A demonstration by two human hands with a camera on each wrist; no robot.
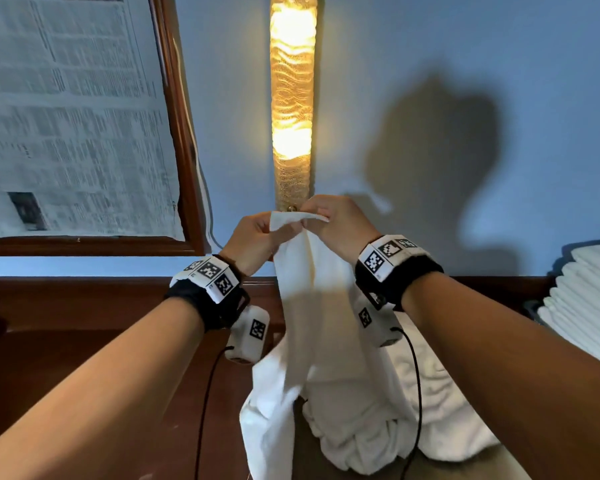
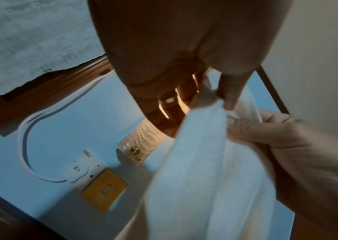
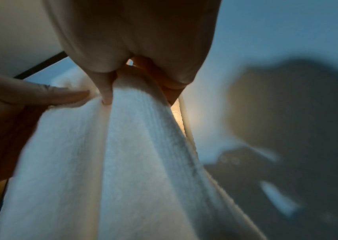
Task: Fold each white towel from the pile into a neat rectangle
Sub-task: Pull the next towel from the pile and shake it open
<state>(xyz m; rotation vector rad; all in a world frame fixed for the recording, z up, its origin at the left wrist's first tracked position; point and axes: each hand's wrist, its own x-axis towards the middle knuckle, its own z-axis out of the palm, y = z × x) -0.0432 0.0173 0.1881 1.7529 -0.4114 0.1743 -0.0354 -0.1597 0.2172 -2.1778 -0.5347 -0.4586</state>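
A white towel (image 1: 312, 306) hangs lengthwise from both hands, raised in front of the blue wall. My left hand (image 1: 257, 237) pinches its top edge from the left, and my right hand (image 1: 333, 223) pinches the same edge just beside it, the two hands nearly touching. The towel's lower part trails down onto a crumpled pile of white towels (image 1: 413, 410). In the left wrist view the thumb (image 2: 231, 91) presses the towel (image 2: 205, 178) against the fingers. In the right wrist view the towel (image 3: 112, 162) drops in long folds below the thumb (image 3: 106, 91).
A stack of folded white towels (image 1: 582, 306) sits at the right edge. A lit wall lamp (image 1: 291, 98) rises behind the hands, and a wooden frame covered with newspaper (image 1: 66, 116) hangs at left. The dark wooden surface (image 1: 84, 341) lies below my left arm. A wall socket (image 2: 79, 168) and yellow switch (image 2: 106, 190) sit low on the wall.
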